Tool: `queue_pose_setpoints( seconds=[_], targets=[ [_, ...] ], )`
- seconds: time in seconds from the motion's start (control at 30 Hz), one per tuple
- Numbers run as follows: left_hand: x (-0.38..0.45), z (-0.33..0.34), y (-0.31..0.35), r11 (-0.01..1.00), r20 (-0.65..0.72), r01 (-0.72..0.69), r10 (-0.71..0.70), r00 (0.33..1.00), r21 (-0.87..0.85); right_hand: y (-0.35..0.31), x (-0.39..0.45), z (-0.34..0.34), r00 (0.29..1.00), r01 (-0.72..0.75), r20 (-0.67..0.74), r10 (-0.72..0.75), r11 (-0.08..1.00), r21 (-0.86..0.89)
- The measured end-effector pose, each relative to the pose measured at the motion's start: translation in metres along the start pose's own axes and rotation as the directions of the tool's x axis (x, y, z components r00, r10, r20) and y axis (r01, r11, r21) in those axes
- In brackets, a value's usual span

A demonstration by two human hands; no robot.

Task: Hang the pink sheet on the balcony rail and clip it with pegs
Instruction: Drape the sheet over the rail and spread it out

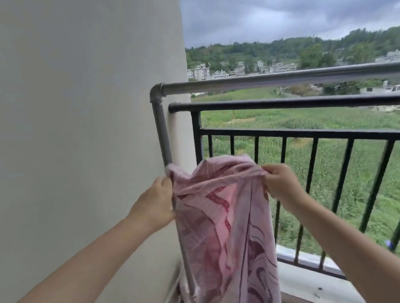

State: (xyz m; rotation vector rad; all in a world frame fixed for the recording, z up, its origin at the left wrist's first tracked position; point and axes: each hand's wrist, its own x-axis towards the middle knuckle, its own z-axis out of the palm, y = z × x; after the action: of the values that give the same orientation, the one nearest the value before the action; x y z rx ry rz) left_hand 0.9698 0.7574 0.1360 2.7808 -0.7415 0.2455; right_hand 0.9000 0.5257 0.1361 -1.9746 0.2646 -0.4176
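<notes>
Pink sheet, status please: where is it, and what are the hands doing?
Left hand and right hand each have a grip on the top edge. Pink sheet hangs below the rails, not yet over. No pegs visible. Nothing in the way.

Pink sheet (224, 221) being held up by both hands, below level of rails, its length hanging down. Top edge being gripped at left corner by left hand (155, 203), being pinched at right by right hand (281, 183). Grey pipe rail (284, 78) and black balcony rail (286, 102) being seen beyond, bare. Beige wall (70, 114) at left; fields, houses, hills being shown behind.
</notes>
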Motion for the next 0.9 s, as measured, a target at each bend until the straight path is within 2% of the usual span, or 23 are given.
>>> queue_pose_setpoints(
  seconds=[0.07,0.1,0.13,0.17,0.2,0.23,0.27,0.3,0.33,0.37,0.4,0.47,0.53,0.57,0.63,0.67,0.7,0.83,0.87,0.9],
  targets=[
    [0.003,0.008,0.011,0.996,-0.106,0.037,-0.028,0.994,0.077,-0.035,-0.002,-0.02,0.999,0.012,0.045,-0.011,1.0,-0.027],
    [0.009,0.006,0.015,0.998,-0.172,0.044,-0.036,0.984,0.042,-0.053,-0.001,-0.029,0.998,0.01,0.064,-0.006,0.998,-0.062],
    [0.015,-0.001,0.019,0.997,-0.221,0.047,-0.058,0.974,-0.058,-0.069,0.001,-0.039,0.998,0.005,0.066,0.002,0.995,-0.101],
    [0.021,-0.012,0.021,0.97,-0.238,0.041,-0.099,0.966,-0.24,-0.084,0.003,-0.046,0.998,-0.002,0.056,0.009,0.992,-0.125],
    [0.029,-0.026,0.023,0.883,-0.221,0.027,-0.147,0.964,-0.468,-0.098,0.006,-0.053,0.999,0.005,0.035,0.0,0.991,-0.136],
    [0.036,-0.04,0.025,0.722,-0.179,0.023,-0.202,0.963,-0.692,-0.111,0.008,-0.057,1.0,0.017,0.011,-0.016,0.991,-0.134],
    [0.044,-0.057,0.028,0.519,-0.127,0.026,-0.257,0.958,-0.855,-0.123,0.011,-0.059,0.999,0.03,-0.009,-0.031,0.992,-0.124],
    [0.05,-0.074,0.031,0.307,-0.078,0.016,-0.289,0.954,-0.952,-0.135,0.014,-0.06,0.999,0.047,-0.02,-0.049,0.992,-0.12],
    [0.056,-0.088,0.034,0.138,-0.064,-0.023,-0.304,0.951,-0.99,-0.146,0.016,-0.061,0.997,0.06,-0.032,-0.065,0.989,-0.133],
    [0.064,-0.102,0.034,0.035,-0.088,-0.081,-0.326,0.941,-0.996,-0.157,0.02,-0.061,0.994,0.078,-0.058,-0.089,0.982,-0.169],
    [0.07,-0.115,0.034,0.002,-0.147,-0.157,-0.355,0.923,-0.988,-0.167,0.024,-0.062,0.987,0.1,-0.102,-0.126,0.969,-0.227],
    [0.08,-0.138,0.032,0.119,-0.348,-0.329,-0.416,0.84,-0.937,-0.19,0.033,-0.066,0.936,0.141,-0.239,-0.26,0.896,-0.42],
    [0.09,-0.159,0.032,0.202,-0.498,-0.457,-0.424,0.757,-0.866,-0.213,0.04,-0.069,0.806,0.156,-0.378,-0.455,0.78,-0.606],
    [0.096,-0.17,0.032,0.189,-0.517,-0.486,-0.421,0.745,-0.853,-0.222,0.044,-0.068,0.736,0.18,-0.413,-0.536,0.743,-0.644],
    [0.115,-0.195,0.032,0.046,-0.489,-0.52,-0.42,0.764,-0.853,-0.24,0.052,-0.061,0.662,0.236,-0.427,-0.616,0.712,-0.662],
    [0.125,-0.204,0.032,-0.015,-0.476,-0.53,-0.422,0.772,-0.848,-0.245,0.059,-0.057,0.659,0.255,-0.392,-0.642,0.681,-0.687],
    [0.135,-0.213,0.031,-0.028,-0.471,-0.531,-0.425,0.773,-0.847,-0.247,0.069,-0.056,0.661,0.265,-0.341,-0.669,0.633,-0.728],
    [0.169,-0.232,0.031,0.091,-0.543,-0.567,-0.445,0.712,-0.818,-0.25,0.113,-0.07,0.687,0.193,-0.179,-0.704,0.415,-0.889],
    [0.179,-0.237,0.032,0.067,-0.555,-0.591,-0.441,0.705,-0.804,-0.249,0.123,-0.073,0.692,0.173,-0.142,-0.708,0.354,-0.919],
    [0.189,-0.24,0.033,-0.008,-0.54,-0.605,-0.444,0.715,-0.796,-0.248,0.133,-0.075,0.698,0.157,-0.103,-0.709,0.292,-0.943]
  ],
)
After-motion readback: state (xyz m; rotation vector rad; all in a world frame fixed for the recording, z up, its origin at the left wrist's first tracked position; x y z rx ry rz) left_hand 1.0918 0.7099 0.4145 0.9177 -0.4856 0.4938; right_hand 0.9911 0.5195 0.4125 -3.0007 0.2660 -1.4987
